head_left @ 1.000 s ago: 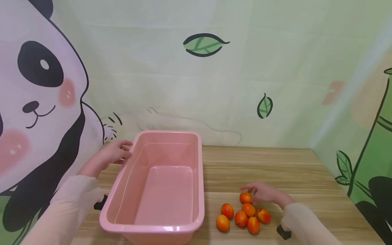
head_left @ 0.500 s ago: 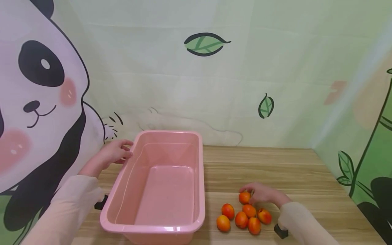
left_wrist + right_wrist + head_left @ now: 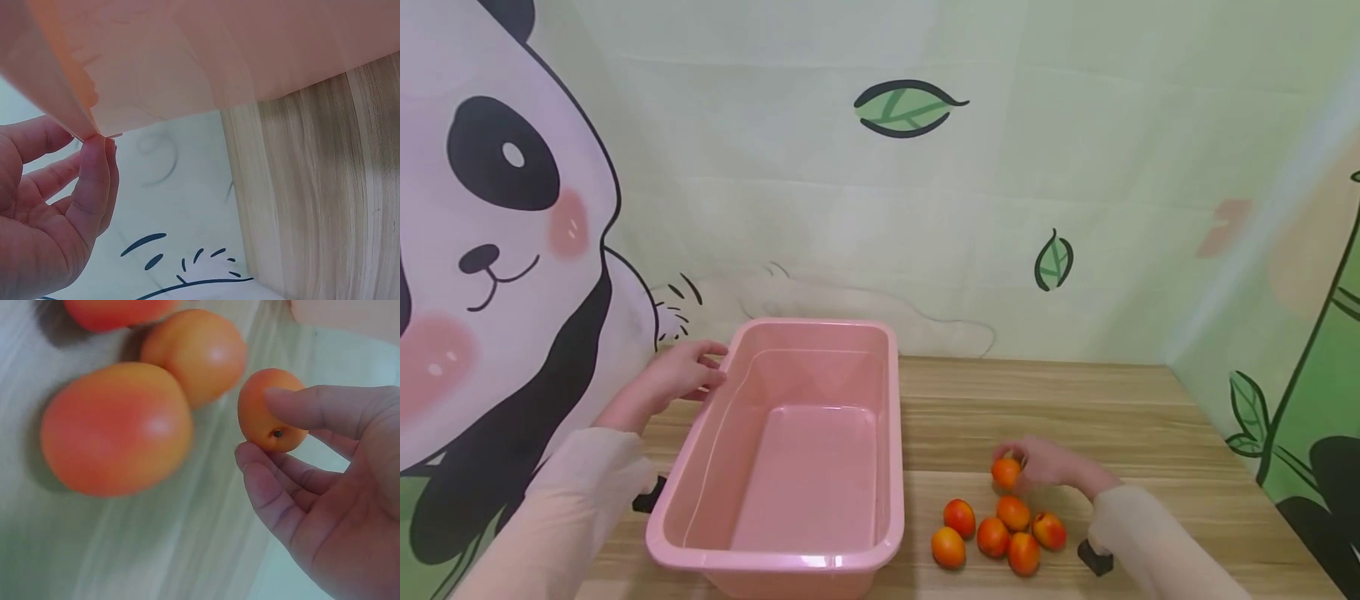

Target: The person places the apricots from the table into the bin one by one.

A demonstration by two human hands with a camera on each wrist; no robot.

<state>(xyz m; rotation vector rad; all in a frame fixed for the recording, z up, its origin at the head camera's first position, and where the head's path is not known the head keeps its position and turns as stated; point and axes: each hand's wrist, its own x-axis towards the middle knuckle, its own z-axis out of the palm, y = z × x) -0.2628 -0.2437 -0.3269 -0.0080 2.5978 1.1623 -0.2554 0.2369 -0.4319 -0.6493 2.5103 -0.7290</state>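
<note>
A deep pink plastic basin [image 3: 896, 433] stands on the table in the head view. My left hand [image 3: 676, 372] is at its far left rim; in the left wrist view the thumb and fingers of the left hand [image 3: 59, 206] pinch the rim's edge. Right of the basin, my right hand [image 3: 1047, 463] holds an orange-red apricot [image 3: 1005, 473]. The right wrist view shows this apricot [image 3: 253, 409], with its small stem dimple, pinched between thumb and fingertips. Several more apricots [image 3: 993, 537] lie on the table just in front of the right hand.
The wood-grain table [image 3: 1030, 392] runs back to a pale green cloth backdrop [image 3: 775, 167] printed with a panda and leaves. Loose apricots lie close to the basin's right side. A black wrist mount [image 3: 1095, 558] hangs below the right sleeve.
My right hand has closed its fingers on the farthest apricot and lifted it slightly up and away from the others. My left hand has stayed at the basin's rim.
</note>
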